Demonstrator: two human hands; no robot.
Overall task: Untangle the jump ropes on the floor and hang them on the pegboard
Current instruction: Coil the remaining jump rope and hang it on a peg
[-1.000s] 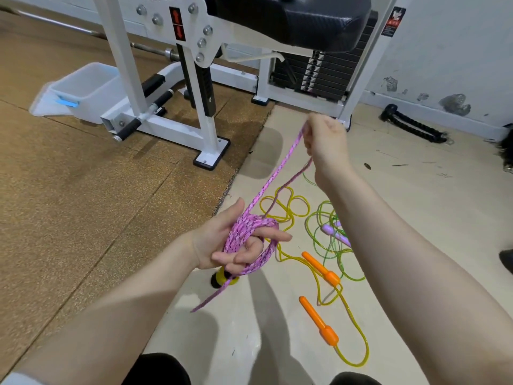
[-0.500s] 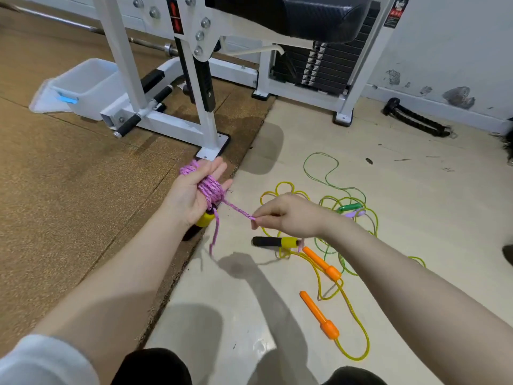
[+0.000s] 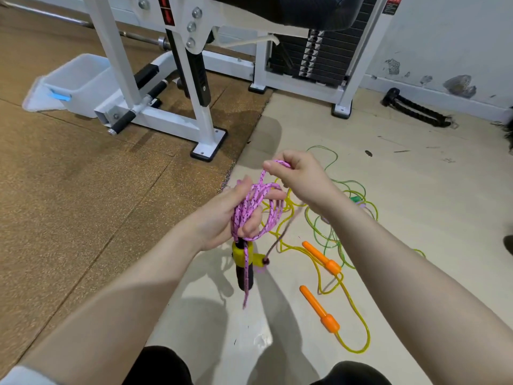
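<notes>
The left hand (image 3: pixel 236 212) curls around coils of braided pink rope (image 3: pixel 254 207); its yellow-and-black handle (image 3: pixel 243 262) hangs below the fingers, the grip partly hidden. The right hand (image 3: pixel 298 173) pinches a loop just above. Glossy yellow rope (image 3: pixel 358 326) with orange handles (image 3: pixel 322 309) lies beyond, on smooth floor.

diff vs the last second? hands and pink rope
The right hand dropped from its high pull, then rose again, laying another loop of the pink rope over the left hand. The left hand kept gripping the coil, whose yellow-and-black handles now hang below it. The orange-handled rope and green rope stayed on the floor.
</notes>
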